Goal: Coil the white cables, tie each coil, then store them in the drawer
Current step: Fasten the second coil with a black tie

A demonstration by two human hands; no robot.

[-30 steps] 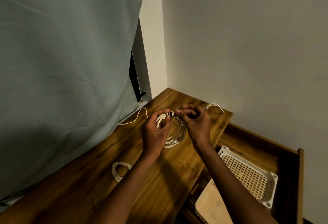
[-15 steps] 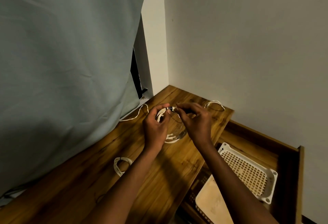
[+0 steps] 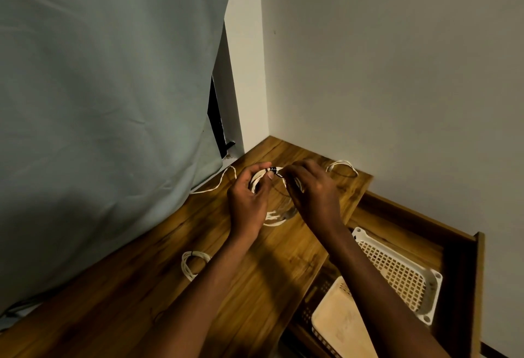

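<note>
My left hand pinches the top of the coiled white cable, held just above the brown wooden worktop. My right hand has its grip closed on the thin black tie wrapped there. A smaller tied white coil lies nearer me, left of my grip; another white loop lies beyond it to the right. The open wooden drawer sits lower right, holding a white perforated plastic basket.

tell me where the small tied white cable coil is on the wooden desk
In the head view, the small tied white cable coil lies on the wooden desk, left of the left forearm, near the grey-green curtain.
</note>
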